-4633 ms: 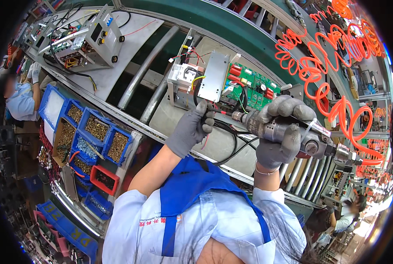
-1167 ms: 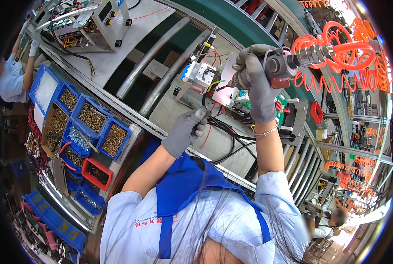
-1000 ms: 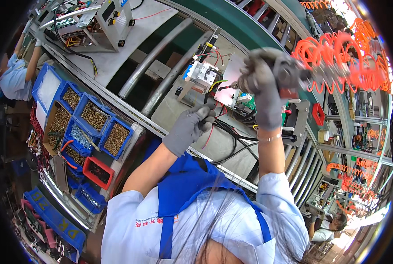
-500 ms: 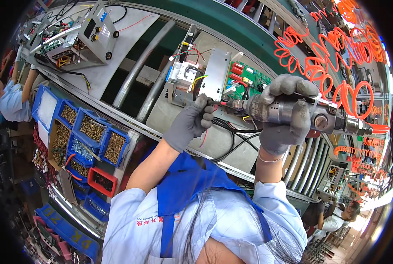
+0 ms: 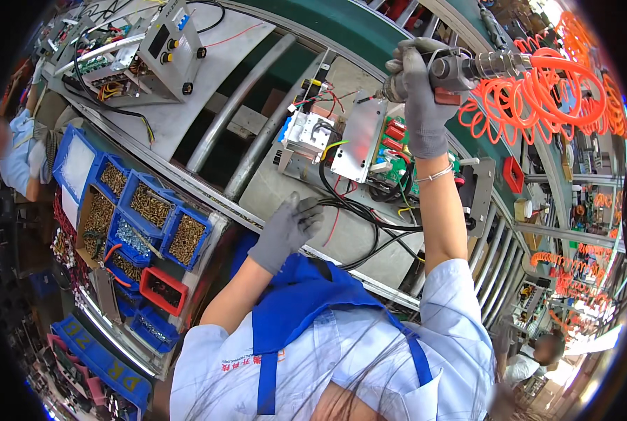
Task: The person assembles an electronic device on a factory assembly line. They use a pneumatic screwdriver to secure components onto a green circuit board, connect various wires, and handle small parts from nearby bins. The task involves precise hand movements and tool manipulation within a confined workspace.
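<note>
My right hand [image 5: 420, 95], in a grey glove, grips an air screwdriver [image 5: 455, 73] fed by a coiled orange hose. Its bit points left, over the far end of a flat metal plate [image 5: 359, 144] on an electronic assembly. Beside the plate sit a green circuit board [image 5: 399, 156] with red parts and a white block [image 5: 306, 133] with wires. My left hand [image 5: 285, 230], also gloved, hovers at the near side of the assembly with its fingers loosely apart and holds nothing. Black cables [image 5: 369, 235] lie just right of it.
Blue bins of screws [image 5: 187, 238] and a red bin [image 5: 164, 290] stand to the left. Another assembly with a panel [image 5: 162, 52] rests at the far left. Metal rollers [image 5: 247, 98] run between the boards. A person [image 5: 18, 158] is at the left edge, another [image 5: 531, 358] at lower right.
The air screwdriver has moved away from me, off the near end of the plate to its far end, in my right hand. My left hand has drawn back toward me and its fingers have loosened.
</note>
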Tool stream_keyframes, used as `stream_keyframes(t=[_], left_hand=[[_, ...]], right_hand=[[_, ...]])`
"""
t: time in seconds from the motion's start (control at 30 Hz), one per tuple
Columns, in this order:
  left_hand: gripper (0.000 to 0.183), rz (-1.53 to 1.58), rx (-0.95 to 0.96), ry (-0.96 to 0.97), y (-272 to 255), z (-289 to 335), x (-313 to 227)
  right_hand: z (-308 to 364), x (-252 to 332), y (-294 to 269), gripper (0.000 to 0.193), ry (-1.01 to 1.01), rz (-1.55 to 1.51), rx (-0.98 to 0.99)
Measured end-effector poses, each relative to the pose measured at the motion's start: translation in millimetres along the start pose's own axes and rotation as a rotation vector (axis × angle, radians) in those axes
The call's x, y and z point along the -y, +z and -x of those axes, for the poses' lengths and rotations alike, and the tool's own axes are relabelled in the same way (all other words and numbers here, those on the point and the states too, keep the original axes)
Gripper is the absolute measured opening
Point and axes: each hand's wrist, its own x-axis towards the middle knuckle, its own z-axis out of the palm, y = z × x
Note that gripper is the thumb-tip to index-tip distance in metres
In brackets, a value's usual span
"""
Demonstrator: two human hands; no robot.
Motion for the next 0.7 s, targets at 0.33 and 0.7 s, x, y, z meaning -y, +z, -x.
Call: stream_keyframes(t=[0.33, 0.7], left_hand=[[0.038, 0.083, -0.033, 0.042, -27, -6, -14], [0.037, 0.047, -0.096, 0.142, -25, 8, -5]], right_hand=[[-20, -9, 8, 0.013, 0.159, -0.022, 0.011], [-23, -6, 14, 0.026, 0.208, 0.029, 0.069]])
